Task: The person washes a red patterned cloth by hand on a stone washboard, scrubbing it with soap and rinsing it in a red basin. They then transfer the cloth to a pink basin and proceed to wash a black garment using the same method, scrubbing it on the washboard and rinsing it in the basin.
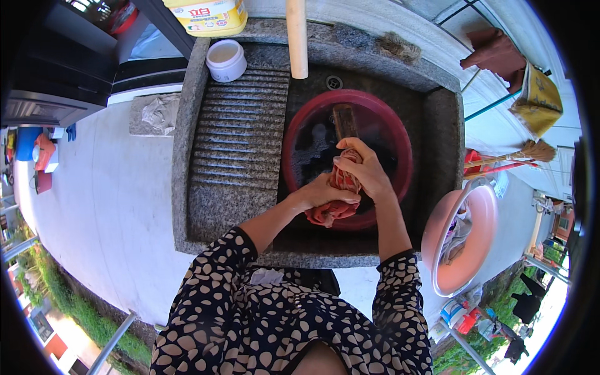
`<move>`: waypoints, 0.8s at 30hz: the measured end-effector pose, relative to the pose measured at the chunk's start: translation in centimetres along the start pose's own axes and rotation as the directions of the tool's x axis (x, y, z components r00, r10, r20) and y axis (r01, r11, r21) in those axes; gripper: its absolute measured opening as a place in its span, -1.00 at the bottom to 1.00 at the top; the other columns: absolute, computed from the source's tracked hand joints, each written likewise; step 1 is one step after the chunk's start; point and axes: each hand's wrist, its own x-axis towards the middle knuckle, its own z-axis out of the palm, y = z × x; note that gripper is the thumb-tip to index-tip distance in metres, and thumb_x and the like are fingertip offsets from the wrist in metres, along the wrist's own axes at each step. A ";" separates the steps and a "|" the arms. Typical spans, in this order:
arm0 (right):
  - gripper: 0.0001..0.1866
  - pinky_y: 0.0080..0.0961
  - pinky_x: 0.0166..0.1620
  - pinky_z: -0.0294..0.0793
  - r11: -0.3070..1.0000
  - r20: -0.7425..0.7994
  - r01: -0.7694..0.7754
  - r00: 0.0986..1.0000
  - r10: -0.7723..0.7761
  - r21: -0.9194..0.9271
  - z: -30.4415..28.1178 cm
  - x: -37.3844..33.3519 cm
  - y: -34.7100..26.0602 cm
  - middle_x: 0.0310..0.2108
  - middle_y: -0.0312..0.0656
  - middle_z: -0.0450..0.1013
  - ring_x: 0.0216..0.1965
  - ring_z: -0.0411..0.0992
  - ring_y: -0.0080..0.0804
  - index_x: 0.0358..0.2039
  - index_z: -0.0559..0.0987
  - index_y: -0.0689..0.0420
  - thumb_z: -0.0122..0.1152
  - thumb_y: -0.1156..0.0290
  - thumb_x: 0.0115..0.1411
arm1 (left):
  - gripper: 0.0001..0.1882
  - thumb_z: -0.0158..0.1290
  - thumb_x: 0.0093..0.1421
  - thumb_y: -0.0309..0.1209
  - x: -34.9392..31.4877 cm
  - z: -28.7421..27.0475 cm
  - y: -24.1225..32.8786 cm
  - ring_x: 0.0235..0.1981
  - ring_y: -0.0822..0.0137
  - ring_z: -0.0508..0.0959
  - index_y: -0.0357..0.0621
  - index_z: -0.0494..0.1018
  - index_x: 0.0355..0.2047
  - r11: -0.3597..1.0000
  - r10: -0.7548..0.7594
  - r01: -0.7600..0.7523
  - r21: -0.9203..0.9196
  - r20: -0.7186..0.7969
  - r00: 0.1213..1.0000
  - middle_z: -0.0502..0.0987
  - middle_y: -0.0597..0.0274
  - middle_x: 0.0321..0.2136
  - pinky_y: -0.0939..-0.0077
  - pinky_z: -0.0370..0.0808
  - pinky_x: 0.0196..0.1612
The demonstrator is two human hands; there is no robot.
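Both my hands grip a bunched red patterned cloth (345,178) above a dark red basin (400,134). My left hand (325,190) is closed round its lower part, and a loose end (328,214) hangs out below. Higher up, my right hand (365,169) is wrapped round the other end. The cloth looks twisted between them. Dark water (312,147) fills the basin, and a brown wooden block or brush (344,120) lies in it just beyond my right hand. The basin stands in a stone sink (431,131).
Left of the basin is a ridged stone washboard (240,119) with a white tub (225,61) at its far end. A yellow jug (212,15) and a wooden pole (297,37) are at the back. A pink basin (478,240) holding cloth stands to the right, near a broom (534,152).
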 end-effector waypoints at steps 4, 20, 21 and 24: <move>-0.29 -0.44 0.03 0.42 0.899 0.117 0.154 0.969 -0.219 0.411 -1.2 -2.9 -4.0 -0.08 -0.10 0.45 -0.07 0.44 -0.36 0.03 0.44 0.27 0.43 0.11 -0.06 | -0.52 0.31 -0.08 -0.32 -3.1 -1.0 3.8 -0.25 0.34 0.59 -0.26 0.47 -0.16 0.947 -0.057 0.139 -0.289 0.275 0.960 0.58 0.16 -0.30 0.46 0.54 -0.12; -0.91 -0.66 -0.43 0.32 0.994 -0.092 0.099 0.990 -0.103 -0.051 2.0 -5.1 -5.6 -0.57 -0.40 0.39 -0.51 0.29 -0.73 -0.51 0.50 0.22 0.27 0.55 0.00 | -0.51 0.34 -0.07 -0.23 -4.5 1.0 4.3 -0.39 0.31 0.59 -0.27 0.47 -0.21 0.984 -0.090 0.137 -0.114 0.349 0.933 0.58 0.08 -0.37 0.51 0.55 -0.36; -0.91 -0.67 -0.45 0.31 0.995 -0.117 0.086 0.989 -0.092 -0.057 2.2 -4.8 -5.4 -0.60 -0.42 0.37 -0.53 0.27 -0.74 -0.52 0.49 0.22 0.25 0.55 0.02 | -0.57 0.34 -0.08 -0.25 -4.4 1.3 4.1 -0.42 0.37 0.56 -0.22 0.48 -0.27 0.997 -0.050 0.063 -0.038 0.277 0.960 0.58 0.14 -0.39 0.52 0.52 -0.36; -0.90 -0.60 -0.48 0.32 0.989 -0.148 0.117 0.980 -0.130 -0.089 2.9 -4.0 -5.1 -0.64 -0.35 0.37 -0.57 0.30 -0.68 -0.54 0.47 0.23 0.23 0.54 -0.01 | -0.58 0.35 -0.10 -0.26 -4.5 1.5 4.1 -0.42 0.40 0.55 -0.20 0.49 -0.28 0.998 -0.064 0.059 0.039 0.163 0.985 0.57 0.21 -0.40 0.52 0.50 -0.34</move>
